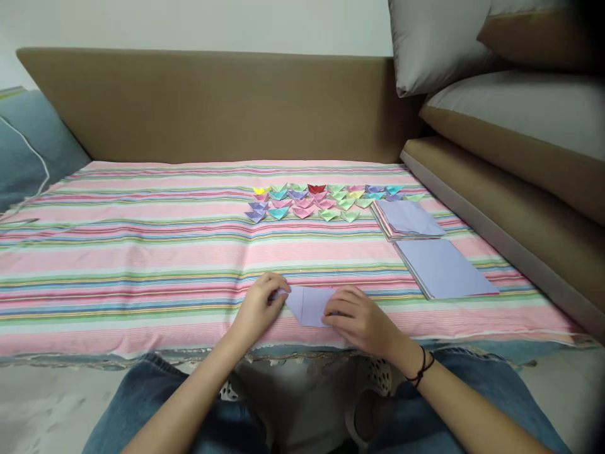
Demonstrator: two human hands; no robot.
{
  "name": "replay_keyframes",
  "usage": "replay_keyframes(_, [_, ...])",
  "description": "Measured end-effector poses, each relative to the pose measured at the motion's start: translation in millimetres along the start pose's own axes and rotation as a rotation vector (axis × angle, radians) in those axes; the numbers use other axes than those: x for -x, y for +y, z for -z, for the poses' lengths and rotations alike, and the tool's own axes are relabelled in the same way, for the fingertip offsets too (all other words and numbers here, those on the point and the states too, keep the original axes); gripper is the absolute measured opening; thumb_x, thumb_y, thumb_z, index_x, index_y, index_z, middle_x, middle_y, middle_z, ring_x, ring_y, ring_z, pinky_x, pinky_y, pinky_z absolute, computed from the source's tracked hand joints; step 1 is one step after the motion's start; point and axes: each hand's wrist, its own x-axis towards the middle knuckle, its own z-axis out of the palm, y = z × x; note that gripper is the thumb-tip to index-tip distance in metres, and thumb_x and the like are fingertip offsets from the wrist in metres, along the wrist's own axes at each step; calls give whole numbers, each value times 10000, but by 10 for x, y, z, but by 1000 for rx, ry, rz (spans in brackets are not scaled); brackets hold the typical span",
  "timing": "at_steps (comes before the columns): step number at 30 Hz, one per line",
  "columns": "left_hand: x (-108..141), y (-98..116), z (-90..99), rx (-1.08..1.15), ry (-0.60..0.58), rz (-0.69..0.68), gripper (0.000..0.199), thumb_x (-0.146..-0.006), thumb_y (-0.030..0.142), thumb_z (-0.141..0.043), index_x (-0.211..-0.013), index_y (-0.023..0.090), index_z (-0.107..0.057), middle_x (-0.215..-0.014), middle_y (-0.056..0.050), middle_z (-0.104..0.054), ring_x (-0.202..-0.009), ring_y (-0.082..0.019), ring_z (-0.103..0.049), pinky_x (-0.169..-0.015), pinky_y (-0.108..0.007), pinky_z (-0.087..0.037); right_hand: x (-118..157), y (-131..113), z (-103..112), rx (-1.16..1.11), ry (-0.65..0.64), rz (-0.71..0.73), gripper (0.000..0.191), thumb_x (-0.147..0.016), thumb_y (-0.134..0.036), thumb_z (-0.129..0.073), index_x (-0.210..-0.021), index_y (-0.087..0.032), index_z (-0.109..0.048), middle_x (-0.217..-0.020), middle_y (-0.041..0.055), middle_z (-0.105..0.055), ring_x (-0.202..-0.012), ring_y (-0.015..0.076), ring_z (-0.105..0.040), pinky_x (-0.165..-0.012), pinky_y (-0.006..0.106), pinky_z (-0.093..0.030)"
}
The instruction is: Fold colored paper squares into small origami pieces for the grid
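Observation:
A partly folded sheet of lavender origami paper (311, 306) lies flat on the striped cloth near the front edge, with a crease line across it and a slanted left side. At its left tip, my left hand (261, 301) pinches the paper between thumb and fingers. My right hand (359, 318) has its curled fingers on the paper's right end, covering that part; a dark cord bracelet is on that wrist.
Rows of small colourful folded paper boats (302, 202) stand farther back. To the right lie a stack of lavender paper (444, 268) and a second paper stack (409, 217). Large cushions (515, 113) border the right side; a brown backrest (227, 107) runs behind.

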Motion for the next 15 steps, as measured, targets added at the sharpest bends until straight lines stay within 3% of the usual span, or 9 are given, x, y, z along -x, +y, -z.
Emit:
replay_keyframes(4, [69,99,18,-240,-74,-247,156,-862,210,-520,-950,215,-649,-1201,-76,-569,-1156,-264,-447,-954,-454,-370,34,47,-38,14,7,-54,192,-848,-130,-519,-996,-180,-631,-989,84,-646,-967,227,-531,-841,423,-430])
replay_keyframes(8, [82,179,25,-221,-212,-371,408,-803,400,-613,-1158,206,-567,-1230,-100,-561,-1188,-286,-426,-975,-461,-351,-34,60,-2,-111,165,-126,221,-851,-109,-501,-972,-213,-653,-905,58,-681,-888,209,-585,-795,392,-466])
replay_keyframes(12, [14,244,63,-74,-117,-259,216,-892,259,-490,-1058,209,-619,-1029,-83,-644,-973,-216,-561,-842,-366,-428,-149,-3,119,-365,279,-329,175,-832,-128,-531,-889,-198,-681,-821,46,-698,-746,173,-637,-688,289,-505])
replay_keyframes(15, [-66,319,154,120,-172,-80,156,-859,248,-540,-959,194,-647,-863,-35,-678,-794,-166,-603,-712,-264,-447,-232,-63,237,-541,141,-502,150,-792,-162,-590,-906,-188,-684,-829,32,-694,-729,170,-633,-631,247,-490])
